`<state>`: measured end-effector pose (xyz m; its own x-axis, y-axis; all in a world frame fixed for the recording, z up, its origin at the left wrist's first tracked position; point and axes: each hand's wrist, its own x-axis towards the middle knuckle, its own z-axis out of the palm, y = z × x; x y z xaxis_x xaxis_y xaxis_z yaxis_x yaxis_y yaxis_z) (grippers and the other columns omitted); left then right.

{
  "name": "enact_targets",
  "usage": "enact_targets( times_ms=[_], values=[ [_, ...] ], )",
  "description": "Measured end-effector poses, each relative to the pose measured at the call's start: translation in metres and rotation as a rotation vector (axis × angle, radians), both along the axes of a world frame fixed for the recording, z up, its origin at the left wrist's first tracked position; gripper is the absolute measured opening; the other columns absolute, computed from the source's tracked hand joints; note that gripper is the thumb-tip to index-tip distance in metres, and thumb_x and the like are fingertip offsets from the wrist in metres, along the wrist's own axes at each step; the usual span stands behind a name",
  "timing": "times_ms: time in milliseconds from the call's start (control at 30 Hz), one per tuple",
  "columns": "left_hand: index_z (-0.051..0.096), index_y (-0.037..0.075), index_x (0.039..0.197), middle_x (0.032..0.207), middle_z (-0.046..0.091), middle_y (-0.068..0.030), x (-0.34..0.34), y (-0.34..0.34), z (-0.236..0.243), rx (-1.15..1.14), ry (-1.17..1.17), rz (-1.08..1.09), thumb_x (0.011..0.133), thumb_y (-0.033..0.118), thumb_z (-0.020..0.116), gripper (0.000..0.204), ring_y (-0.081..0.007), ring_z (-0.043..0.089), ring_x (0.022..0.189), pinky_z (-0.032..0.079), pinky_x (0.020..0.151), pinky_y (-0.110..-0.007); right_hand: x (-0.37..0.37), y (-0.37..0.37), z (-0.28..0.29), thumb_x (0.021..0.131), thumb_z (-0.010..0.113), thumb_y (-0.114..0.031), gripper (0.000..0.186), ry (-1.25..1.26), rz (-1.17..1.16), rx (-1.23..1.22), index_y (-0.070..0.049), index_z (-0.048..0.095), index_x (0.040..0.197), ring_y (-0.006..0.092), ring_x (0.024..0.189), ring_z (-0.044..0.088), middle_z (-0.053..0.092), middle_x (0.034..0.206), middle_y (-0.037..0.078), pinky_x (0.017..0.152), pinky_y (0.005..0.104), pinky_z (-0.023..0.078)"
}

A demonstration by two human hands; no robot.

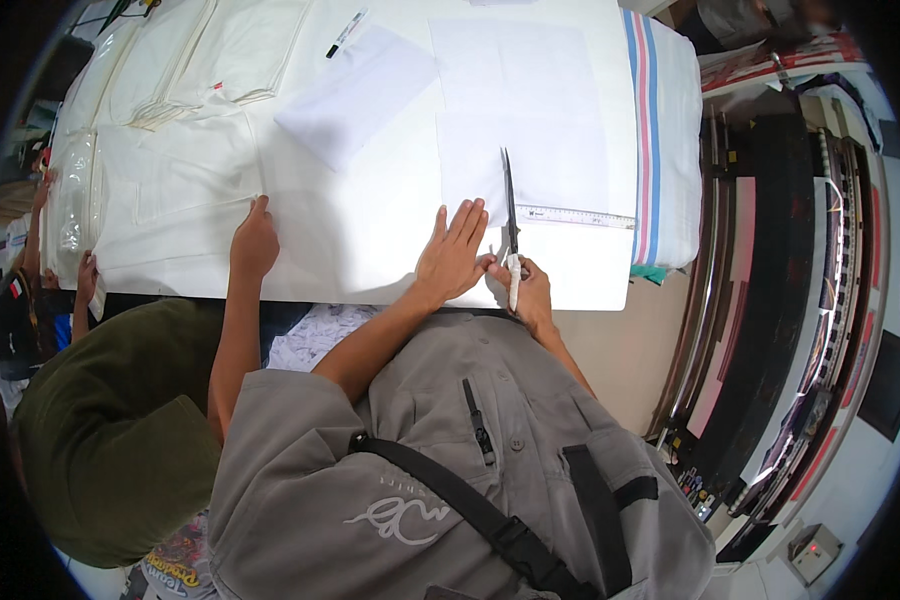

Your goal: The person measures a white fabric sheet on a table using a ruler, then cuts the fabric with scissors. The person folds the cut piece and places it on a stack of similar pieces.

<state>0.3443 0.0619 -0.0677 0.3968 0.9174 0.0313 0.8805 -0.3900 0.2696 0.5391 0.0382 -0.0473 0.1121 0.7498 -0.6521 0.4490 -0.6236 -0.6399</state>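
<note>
My left hand (455, 252) lies flat with fingers stretched out, at the near edge of a thin white sheet (520, 90) on the table. Just to its right, my right hand (530, 295) is wrapped round the pale handles of a pair of scissors (511, 200). Their dark blades point away from me over the sheet and look nearly closed. A clear ruler (575, 216) lies crosswise, right of the blades. Farther left rests another white piece (355, 95), turned at an angle, with a marker pen (346, 33) beyond it.
At my left a co-worker in a dark green top (120, 430) touches folded white cloth (180, 175) with one hand (255, 240). More folded white garments (235, 50) lie behind. A striped cloth roll (670, 140) borders the white table (370, 240) on the right; a long dark machine (770, 300) stands beyond.
</note>
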Motion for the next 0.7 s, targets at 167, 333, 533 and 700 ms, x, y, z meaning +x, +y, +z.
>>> enact_targets(
  times_ms=[167,333,533,700],
  values=[
    [0.041,-0.002,0.16,0.172,0.03,-0.0181,-0.002,0.001,-0.001,-0.004,-0.047,0.004,0.103,0.048,0.055,0.077,-0.0322,0.025,0.16,0.022,0.128,-0.058,-0.005,0.006,0.023,0.08,0.089,-0.055,0.084,0.113,-0.048,-0.087,0.006,0.067,0.132,0.0249,0.091,0.073,0.076,0.108,0.02,0.077,0.0366,0.058],
    [0.041,-0.003,0.159,0.172,0.03,-0.0183,-0.003,0.001,0.004,-0.028,-0.02,-0.011,0.102,0.047,0.056,0.078,-0.0322,0.025,0.16,0.022,0.128,-0.058,-0.006,0.009,0.001,0.09,0.085,-0.046,0.053,0.157,-0.09,0.091,-0.001,0.066,0.111,0.0086,0.046,0.049,0.054,0.065,-0.002,0.04,0.0262,0.038],
    [0.042,-0.003,0.159,0.173,0.029,-0.0182,-0.003,0.002,0.005,-0.046,-0.058,-0.002,0.102,0.046,0.056,0.076,-0.0321,0.024,0.16,0.022,0.128,-0.057,-0.005,0.028,-0.013,0.09,0.086,-0.044,0.052,0.1,-0.052,0.143,-0.001,0.066,0.109,0.0081,0.046,0.048,0.052,0.063,-0.003,0.04,0.0261,0.038],
    [0.043,-0.003,0.158,0.172,0.03,-0.0188,-0.004,0.002,0.006,-0.013,-0.062,0.002,0.103,0.048,0.055,0.076,-0.0328,0.025,0.16,0.022,0.128,-0.058,-0.006,0.028,-0.006,0.089,0.087,-0.041,0.049,0.108,-0.078,0.109,0.001,0.067,0.106,0.0076,0.045,0.047,0.054,0.063,-0.001,0.04,0.0262,0.037]
  ],
)
